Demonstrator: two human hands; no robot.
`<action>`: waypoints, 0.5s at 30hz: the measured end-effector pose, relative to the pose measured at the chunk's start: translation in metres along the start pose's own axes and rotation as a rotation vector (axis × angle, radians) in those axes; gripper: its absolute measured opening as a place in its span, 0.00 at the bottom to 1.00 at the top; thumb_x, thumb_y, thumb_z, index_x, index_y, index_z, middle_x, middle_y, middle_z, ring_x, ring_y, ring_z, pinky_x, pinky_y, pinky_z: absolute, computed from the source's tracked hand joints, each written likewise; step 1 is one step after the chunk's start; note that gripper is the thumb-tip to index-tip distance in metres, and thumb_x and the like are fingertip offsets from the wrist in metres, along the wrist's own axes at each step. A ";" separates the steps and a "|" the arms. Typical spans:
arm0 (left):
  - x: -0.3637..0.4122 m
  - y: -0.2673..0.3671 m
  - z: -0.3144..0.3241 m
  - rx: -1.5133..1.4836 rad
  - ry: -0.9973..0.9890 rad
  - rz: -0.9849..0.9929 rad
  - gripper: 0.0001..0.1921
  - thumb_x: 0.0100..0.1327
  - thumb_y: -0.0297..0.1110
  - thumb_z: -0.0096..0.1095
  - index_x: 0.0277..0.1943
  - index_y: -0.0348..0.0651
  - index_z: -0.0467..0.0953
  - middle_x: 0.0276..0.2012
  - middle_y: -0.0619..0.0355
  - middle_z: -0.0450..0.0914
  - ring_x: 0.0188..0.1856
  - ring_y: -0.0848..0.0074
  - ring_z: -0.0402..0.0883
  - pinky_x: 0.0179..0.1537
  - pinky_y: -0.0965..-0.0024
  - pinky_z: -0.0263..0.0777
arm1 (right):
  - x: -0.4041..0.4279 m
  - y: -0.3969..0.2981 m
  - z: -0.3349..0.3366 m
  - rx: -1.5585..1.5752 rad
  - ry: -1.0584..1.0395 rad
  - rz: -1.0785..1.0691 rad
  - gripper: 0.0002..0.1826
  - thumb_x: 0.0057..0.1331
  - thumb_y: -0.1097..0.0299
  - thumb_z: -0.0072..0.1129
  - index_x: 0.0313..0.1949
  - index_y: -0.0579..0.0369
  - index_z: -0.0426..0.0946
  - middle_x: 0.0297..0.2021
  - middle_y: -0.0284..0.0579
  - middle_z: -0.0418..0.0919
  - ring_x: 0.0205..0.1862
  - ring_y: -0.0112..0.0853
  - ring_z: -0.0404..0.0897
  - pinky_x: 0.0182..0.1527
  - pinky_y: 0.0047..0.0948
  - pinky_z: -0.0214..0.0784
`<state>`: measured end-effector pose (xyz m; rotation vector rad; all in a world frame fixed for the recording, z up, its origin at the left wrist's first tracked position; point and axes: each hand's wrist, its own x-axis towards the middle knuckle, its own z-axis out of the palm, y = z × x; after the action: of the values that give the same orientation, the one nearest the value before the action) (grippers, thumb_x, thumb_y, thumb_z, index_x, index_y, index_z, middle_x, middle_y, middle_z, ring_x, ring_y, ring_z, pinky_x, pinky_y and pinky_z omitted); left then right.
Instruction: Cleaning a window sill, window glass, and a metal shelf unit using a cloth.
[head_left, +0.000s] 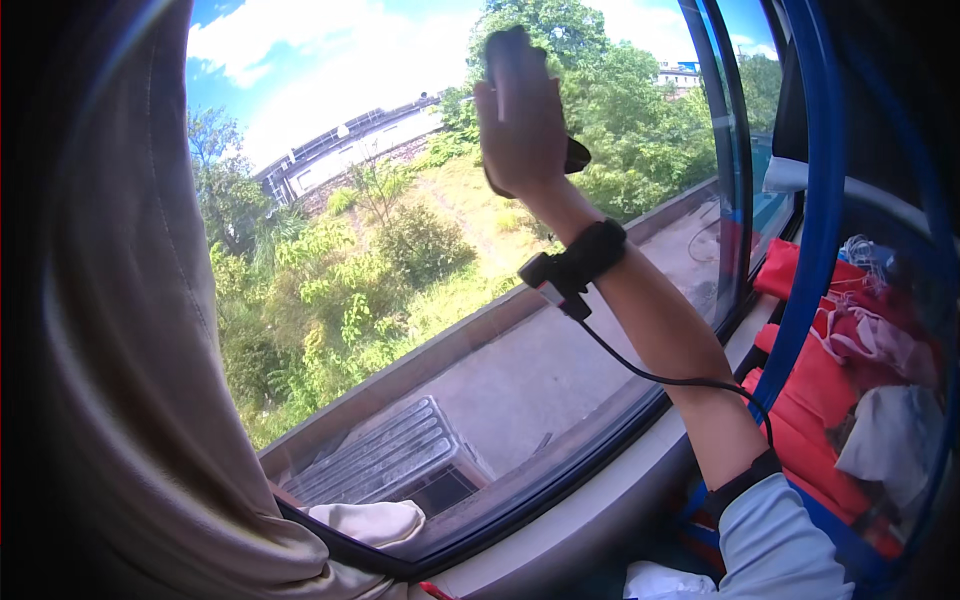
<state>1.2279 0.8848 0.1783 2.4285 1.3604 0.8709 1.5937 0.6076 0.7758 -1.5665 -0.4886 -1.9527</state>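
My right hand (523, 127) is raised before a large window, its back toward me and the thumb on the left. Beneath the palm and fingers it holds a dark, flat item (577, 155), perhaps a cloth; most of that is hidden. Whether it touches the window glass I cannot tell. Around the wrist sits a black strap (596, 247) with a small device, and a black cable (637, 371) runs from it along the forearm to the elbow. My left hand is out of view.
A beige curtain (142, 300) hangs on the left. The dark window frame (540, 495) borders a pale sill (555, 532). At right, a blue upright (814, 187) stands before red bundles (802, 375) and white cloth (892, 442). Outside are a ribbed, box-shaped unit (390, 450) and trees (630, 112).
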 end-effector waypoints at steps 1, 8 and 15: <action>-0.001 0.001 0.001 -0.006 -0.003 0.002 0.21 0.68 0.49 0.47 0.42 0.37 0.74 0.28 0.47 0.79 0.27 0.52 0.78 0.30 0.53 0.69 | 0.000 -0.052 0.009 0.084 0.090 -0.133 0.30 0.62 0.61 0.53 0.61 0.58 0.58 0.61 0.57 0.59 0.62 0.54 0.59 0.62 0.52 0.54; 0.011 -0.041 0.006 -0.102 -0.007 -0.055 0.23 0.69 0.51 0.43 0.46 0.38 0.73 0.35 0.43 0.80 0.33 0.49 0.78 0.33 0.51 0.69 | -0.053 -0.216 0.029 0.537 -0.204 -0.536 0.31 0.61 0.54 0.54 0.63 0.47 0.62 0.66 0.42 0.56 0.68 0.39 0.53 0.69 0.49 0.42; 0.018 0.005 -0.029 -0.093 -0.168 0.008 0.22 0.68 0.50 0.45 0.43 0.36 0.73 0.37 0.39 0.79 0.33 0.48 0.78 0.32 0.52 0.69 | 0.031 -0.033 -0.005 0.145 -0.032 -0.308 0.28 0.64 0.63 0.46 0.65 0.43 0.57 0.67 0.47 0.53 0.68 0.47 0.55 0.66 0.58 0.43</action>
<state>1.2213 0.8945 0.2104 2.3776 1.2236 0.6972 1.5642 0.6235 0.8067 -1.5022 -0.9106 -2.0632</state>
